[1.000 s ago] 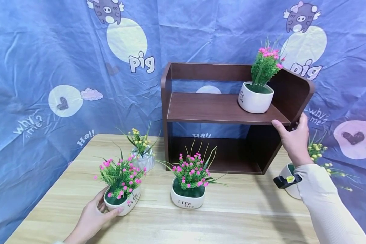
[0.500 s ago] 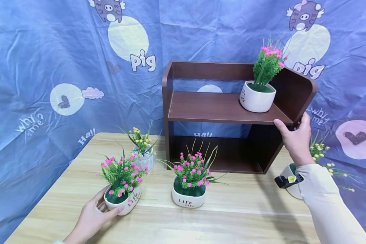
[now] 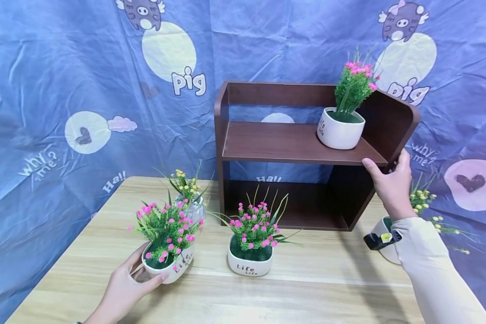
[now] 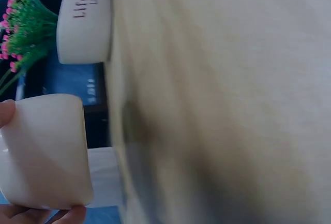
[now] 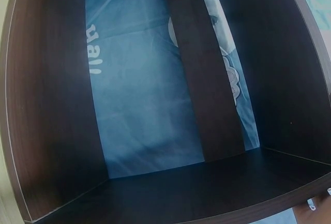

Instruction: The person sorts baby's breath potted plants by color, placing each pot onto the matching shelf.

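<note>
My left hand (image 3: 123, 281) grips a white "Life" pot of pink artificial flowers (image 3: 168, 234), thumb at its front and fingers round its left side. In the left wrist view this held pot (image 4: 46, 151) appears slightly above the tabletop. My right hand (image 3: 393, 186) holds the right side of a dark brown two-tier shelf (image 3: 283, 141), thumb on the board's front edge and fingers behind the side panel. In the right wrist view the shelf's inside (image 5: 46, 94) fills the frame. A second pink-flowered pot (image 3: 342, 130) stands on the upper board, at the right.
Another pink-flowered pot (image 3: 249, 261) stands on the wooden table (image 3: 287, 301) before the shelf. A yellow-flowered plant in a pale wrapped pot (image 3: 190, 204) is at the back left. One more yellow-flowered pot (image 3: 389, 252) is partly behind my right forearm. A blue printed cloth (image 3: 85, 81) hangs behind.
The pot in my left hand has moved slightly right and up, its flowers shifting with it. My right hand keeps its hold on the shelf, which stays in place.
</note>
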Available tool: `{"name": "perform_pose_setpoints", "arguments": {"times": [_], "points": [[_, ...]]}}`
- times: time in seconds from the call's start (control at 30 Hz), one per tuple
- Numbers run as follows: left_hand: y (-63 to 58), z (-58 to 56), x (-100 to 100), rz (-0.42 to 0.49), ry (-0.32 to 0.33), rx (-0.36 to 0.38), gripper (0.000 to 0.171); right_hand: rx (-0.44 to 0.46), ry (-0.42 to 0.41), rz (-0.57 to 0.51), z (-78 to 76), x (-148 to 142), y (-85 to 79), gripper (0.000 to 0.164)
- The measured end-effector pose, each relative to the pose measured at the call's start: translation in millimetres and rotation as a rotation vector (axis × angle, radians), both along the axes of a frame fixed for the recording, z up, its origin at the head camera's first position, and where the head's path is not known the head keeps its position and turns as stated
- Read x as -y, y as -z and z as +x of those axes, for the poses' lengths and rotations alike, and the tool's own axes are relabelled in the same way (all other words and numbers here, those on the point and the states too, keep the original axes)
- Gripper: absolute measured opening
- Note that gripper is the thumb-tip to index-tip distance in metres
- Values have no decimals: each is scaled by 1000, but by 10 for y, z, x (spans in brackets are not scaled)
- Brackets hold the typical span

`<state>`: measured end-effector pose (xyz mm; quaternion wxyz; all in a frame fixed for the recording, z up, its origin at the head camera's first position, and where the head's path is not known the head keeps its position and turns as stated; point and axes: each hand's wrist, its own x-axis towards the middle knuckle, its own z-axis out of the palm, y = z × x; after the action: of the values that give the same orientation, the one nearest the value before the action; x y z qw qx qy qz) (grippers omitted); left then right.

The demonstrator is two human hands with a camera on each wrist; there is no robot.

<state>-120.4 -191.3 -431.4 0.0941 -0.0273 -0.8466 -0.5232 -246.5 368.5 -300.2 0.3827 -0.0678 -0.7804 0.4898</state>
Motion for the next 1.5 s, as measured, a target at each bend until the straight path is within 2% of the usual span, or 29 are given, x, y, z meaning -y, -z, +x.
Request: {"name": "perform_pose_setpoints", "arguments": {"times": [0.17, 0.33, 0.53, 0.73, 1.0, 1.13, 1.33, 1.5], "points": [[-168, 17, -57, 8, 37, -86, 85, -1, -1, 0, 14, 4, 1, 67], [-345, 22, -105, -13, 50, -136, 86, 0, -6, 7, 5, 6, -10, 67], [-583, 13, -187, -54, 66, -164, 89, -3, 1, 16, -4, -13, -13, 68], [-777, -15, -336, -68, 123, -205, 87, -2, 7, 17, 13, -8, -17, 67], [-836, -105, -556, -10, 186, -134, 93, 15, 0, 15, 28, 1, -23, 68], [-855, -163, -665, 20, 212, -127, 93, 8, -1, 19, 23, -10, -25, 68], [-892, -270, -844, 73, 259, -175, 89, 13, 3, 19, 24, 1, -31, 68], [-920, -355, -958, 73, 285, -229, 87, 4, -2, 18, 37, 18, -33, 69]]}}
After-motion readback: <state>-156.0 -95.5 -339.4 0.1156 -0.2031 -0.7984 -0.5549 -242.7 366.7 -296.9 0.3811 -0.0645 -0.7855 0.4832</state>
